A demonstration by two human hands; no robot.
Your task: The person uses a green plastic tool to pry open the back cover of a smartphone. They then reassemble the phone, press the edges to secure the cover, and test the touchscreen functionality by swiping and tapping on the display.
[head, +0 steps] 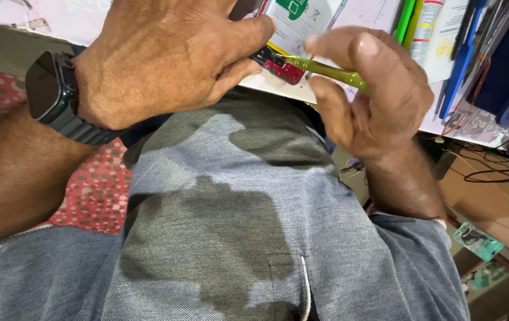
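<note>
Looks like a small repair stall or electronics workbench, not a home desk. Person is seated tight against the bench edge (278, 89), working over the lap. Back edge of the bench is stacked with flat packaged parts (299, 18) and upright pens/markers (406, 18). Right edge is crammed with blue folders or cases (504, 53). Loose black cables (492, 172) trail off the right edge toward a brown lower shelf (486, 208) holding small teal packets (476, 241). A slim green-handled tool (326, 71) is set to a small red-and-black part (278, 64). Red dotted covering (97, 190) at the left.
</note>
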